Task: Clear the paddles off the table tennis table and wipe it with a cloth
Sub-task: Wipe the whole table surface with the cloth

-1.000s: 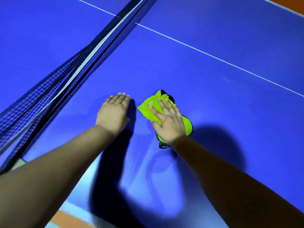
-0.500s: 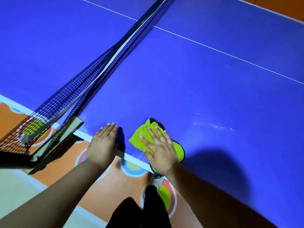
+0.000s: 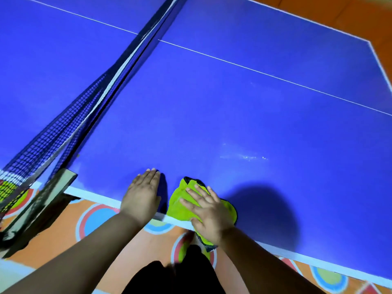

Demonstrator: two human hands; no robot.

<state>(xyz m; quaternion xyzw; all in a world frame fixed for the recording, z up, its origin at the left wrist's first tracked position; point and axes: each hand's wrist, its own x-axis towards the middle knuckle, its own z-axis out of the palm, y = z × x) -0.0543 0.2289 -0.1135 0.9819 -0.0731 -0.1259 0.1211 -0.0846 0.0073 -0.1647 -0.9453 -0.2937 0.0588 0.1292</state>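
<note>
Flat right hand point(image 3: 209, 211) presses green cloth point(image 3: 180, 205); no writing legible.

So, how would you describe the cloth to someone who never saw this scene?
Start from the big blue table and follow its white near edge to the right of the net. There the right hand presses flat on the cloth, which partly hangs over that edge. It is the only lime-green thing on the blue top; the left hand beside it rests on bare table.

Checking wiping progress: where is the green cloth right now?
In the head view, the green cloth sits at the near edge of the table, pressed under the right hand, just right of the left hand.
</note>
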